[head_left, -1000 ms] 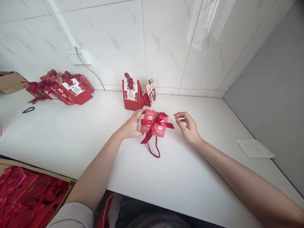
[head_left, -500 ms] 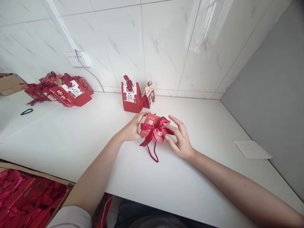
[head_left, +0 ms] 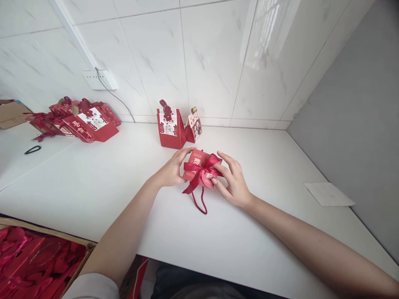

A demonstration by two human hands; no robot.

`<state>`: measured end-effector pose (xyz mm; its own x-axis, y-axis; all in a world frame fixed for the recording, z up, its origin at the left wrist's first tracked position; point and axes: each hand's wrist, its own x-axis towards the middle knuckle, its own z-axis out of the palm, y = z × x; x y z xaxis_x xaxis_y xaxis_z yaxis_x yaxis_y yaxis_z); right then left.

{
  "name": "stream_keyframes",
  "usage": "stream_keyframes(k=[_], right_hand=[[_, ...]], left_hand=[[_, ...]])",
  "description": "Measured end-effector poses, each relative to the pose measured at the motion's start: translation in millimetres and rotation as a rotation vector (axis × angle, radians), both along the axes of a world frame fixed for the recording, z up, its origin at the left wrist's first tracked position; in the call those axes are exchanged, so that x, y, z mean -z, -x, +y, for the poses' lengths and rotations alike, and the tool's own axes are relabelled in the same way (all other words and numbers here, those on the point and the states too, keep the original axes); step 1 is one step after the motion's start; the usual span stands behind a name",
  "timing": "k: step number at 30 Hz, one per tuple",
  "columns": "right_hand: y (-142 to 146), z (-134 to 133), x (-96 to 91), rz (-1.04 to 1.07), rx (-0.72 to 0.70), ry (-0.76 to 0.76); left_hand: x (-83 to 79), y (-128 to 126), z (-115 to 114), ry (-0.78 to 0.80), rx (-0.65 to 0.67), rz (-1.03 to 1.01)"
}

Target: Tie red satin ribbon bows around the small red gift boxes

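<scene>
A small red gift box (head_left: pixel 197 163) with a dark red ribbon bow (head_left: pixel 202 172) lies flat on the white table (head_left: pixel 243 232), its red cord handle (head_left: pixel 199 202) trailing toward me. My left hand (head_left: pixel 171 169) grips the box's left side, thumb on top. My right hand (head_left: pixel 232 179) holds the right side, fingers pinching at the bow.
Two upright red gift boxes (head_left: pixel 170 126) stand just behind, against the tiled wall. A pile of red boxes (head_left: pixel 84 120) lies far left, near a black loop (head_left: pixel 32 150). A cardboard carton of red ribbons (head_left: pixel 31 261) sits at lower left. A white paper sheet (head_left: pixel 328 194) lies right.
My right hand, which hovered open to the right of the box, has come in and closed on the box and bow. The left hand kept its hold.
</scene>
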<state>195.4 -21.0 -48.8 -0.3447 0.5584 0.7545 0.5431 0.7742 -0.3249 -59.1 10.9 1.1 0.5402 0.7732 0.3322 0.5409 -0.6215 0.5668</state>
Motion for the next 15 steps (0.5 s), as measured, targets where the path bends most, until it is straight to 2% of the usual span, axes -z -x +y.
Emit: stream_keyframes(k=[10,15], right_hand=[[0.6,3.0,2.3,-0.044,-0.143,0.098],[7.5,-1.3,3.2,0.009,-0.101,0.146]], left_hand=[[-1.9,-3.1,-2.6,-0.004,0.053,0.002],[-3.0,-5.6,-3.7,-0.005,0.066,-0.024]])
